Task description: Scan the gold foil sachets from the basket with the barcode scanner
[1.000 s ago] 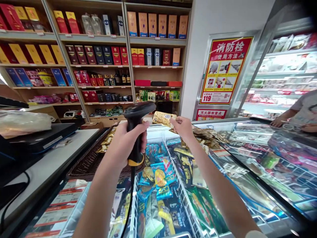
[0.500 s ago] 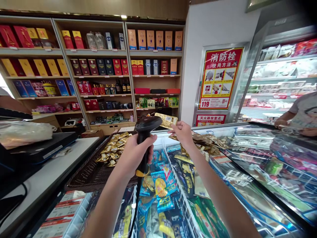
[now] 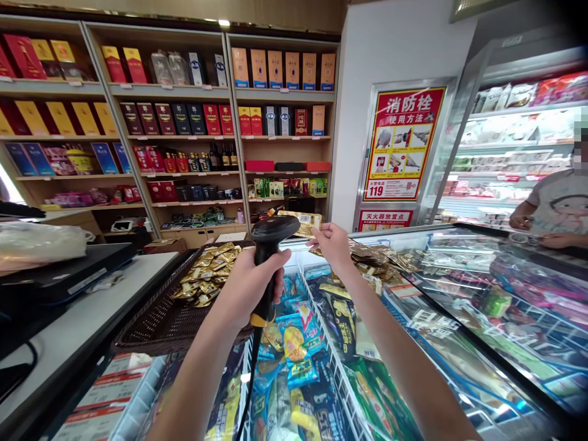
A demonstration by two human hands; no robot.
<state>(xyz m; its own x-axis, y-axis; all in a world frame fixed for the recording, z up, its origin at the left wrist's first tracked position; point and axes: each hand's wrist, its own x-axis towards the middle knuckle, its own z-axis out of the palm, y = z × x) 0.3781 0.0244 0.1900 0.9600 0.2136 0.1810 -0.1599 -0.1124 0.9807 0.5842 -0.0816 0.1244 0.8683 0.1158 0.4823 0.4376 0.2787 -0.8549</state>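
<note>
My left hand is wrapped round the handle of a black barcode scanner, held upright with its cable hanging down. A gold packet with a printed barcode is pinched in my right hand, just right of the scanner's head, which hides the packet's left end. To the left, a brown woven basket holds a heap of small gold packets. More gold packets lie piled on the freezer glass beyond my right forearm.
Below my arms is a chest freezer with white wire dividers and bagged ice creams. A counter carries a black scale and a plastic bag. Across the freezer stands another person. Shelves of boxes line the back wall.
The gold packet in my right hand has shifted slightly left, closer behind the scanner head. The view has turned a little to the right. Both hands keep their grips.
</note>
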